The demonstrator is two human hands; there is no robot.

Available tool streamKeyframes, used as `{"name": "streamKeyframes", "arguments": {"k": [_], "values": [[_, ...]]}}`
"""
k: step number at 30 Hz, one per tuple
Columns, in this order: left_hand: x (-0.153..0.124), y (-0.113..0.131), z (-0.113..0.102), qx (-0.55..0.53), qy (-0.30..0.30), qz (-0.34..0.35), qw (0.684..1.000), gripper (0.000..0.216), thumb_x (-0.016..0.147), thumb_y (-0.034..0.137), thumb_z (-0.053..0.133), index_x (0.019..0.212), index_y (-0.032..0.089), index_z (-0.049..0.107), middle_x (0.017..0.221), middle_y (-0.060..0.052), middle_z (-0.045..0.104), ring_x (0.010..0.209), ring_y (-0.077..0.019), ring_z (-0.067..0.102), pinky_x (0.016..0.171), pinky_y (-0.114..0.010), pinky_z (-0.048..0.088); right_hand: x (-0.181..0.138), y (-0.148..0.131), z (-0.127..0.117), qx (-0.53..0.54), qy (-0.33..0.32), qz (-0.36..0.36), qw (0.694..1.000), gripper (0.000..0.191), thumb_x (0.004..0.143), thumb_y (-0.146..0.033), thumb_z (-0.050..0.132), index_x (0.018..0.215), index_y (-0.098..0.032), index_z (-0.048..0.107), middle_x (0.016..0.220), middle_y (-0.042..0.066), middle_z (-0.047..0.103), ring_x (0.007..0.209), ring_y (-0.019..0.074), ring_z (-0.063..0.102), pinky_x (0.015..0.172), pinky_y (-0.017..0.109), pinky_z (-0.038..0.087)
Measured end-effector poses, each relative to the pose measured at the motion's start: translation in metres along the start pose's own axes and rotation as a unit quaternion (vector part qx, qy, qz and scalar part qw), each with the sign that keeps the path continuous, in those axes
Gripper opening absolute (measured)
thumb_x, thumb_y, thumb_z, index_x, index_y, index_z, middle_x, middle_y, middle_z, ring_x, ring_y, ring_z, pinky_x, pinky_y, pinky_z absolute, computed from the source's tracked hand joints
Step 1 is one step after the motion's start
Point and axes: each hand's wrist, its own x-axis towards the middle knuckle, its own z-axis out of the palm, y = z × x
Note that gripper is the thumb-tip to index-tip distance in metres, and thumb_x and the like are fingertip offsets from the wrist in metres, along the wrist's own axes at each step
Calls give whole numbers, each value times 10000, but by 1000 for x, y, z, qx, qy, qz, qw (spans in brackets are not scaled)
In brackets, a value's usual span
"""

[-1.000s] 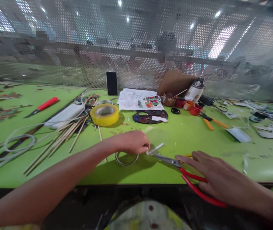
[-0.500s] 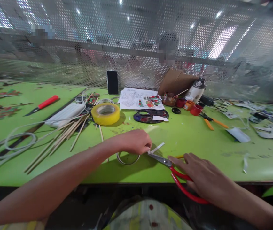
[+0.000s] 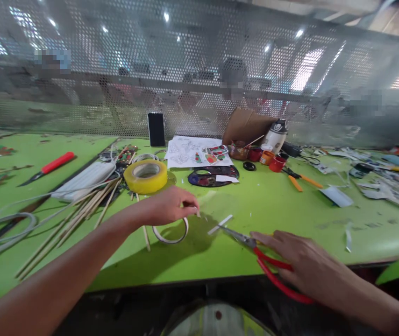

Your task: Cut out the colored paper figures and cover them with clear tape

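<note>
As the head view takes in both arms, the person's bare left hand hangs over the bright green tabletop, thumb and fingertips pinched on what looks like a tiny pale scrap. Just below it is a narrow, white, ring-shaped roll of tape; from where I stand I can't tell whether the hand touches it. The bare right hand is grasping steel scissors with long red handles, though how the fingers sit in the loops is hidden. The tips reach a short, straight white strip lying on the tabletop between the two hands.

What bothers me is how light that strip seems: a nudge from the blades could skew it or flick it away, and closing them off line could leave a ragged edge. The points face the left hand, so a forward slip might nick a fingertip. The scrap, being so small, could drop or cling to the skin. A careless wrist might also knock the roll into the thin, pale wooden stick beside it.
</note>
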Motion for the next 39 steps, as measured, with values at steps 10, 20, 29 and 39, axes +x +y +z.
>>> {"name": "streamKeyframes", "arguments": {"k": [10, 20, 29, 39], "values": [[-3, -27, -10, -245, 50, -158, 955, 485, 742, 260, 543, 1203, 114, 577, 929, -117, 707, 653, -120, 552, 510, -221, 348, 74, 97, -13, -24, 98, 196, 975, 493, 876, -328, 481, 1325, -126, 512, 1033, 191, 705, 877, 331, 673, 717, 386, 488], [24, -60, -43, 88, 214, -186, 955, 699, 779, 162, 465, 1449, 137, 265, 1050, -131, 668, 721, -162, 620, 635, -267, 461, 89, 79, -10, -18, 176, 174, 969, 345, 915, -310, 473, 1088, -75, 657, 933, 200, 674, 885, 315, 641, 727, 389, 481], [52, -50, -21, 264, 280, -212, 899, 555, 849, 132, 433, 1398, 79, 367, 1158, -258, 571, 1084, -369, 546, 904, -493, 418, 109, 26, 1, 60, 173, 19, 983, 248, 918, -289, 529, 1053, -143, 677, 1017, 91, 666, 974, 209, 596, 896, 330, 460], [28, -5, 2, 346, 370, -11, 862, 271, 910, 195, 429, 1087, 127, 622, 1216, -151, 525, 1159, -272, 481, 965, -409, 448, 116, 24, 22, 79, 180, -49, 979, 239, 896, -215, 579, 1122, -151, 624, 998, 118, 601, 982, 268, 528, 874, 456, 475]]}}
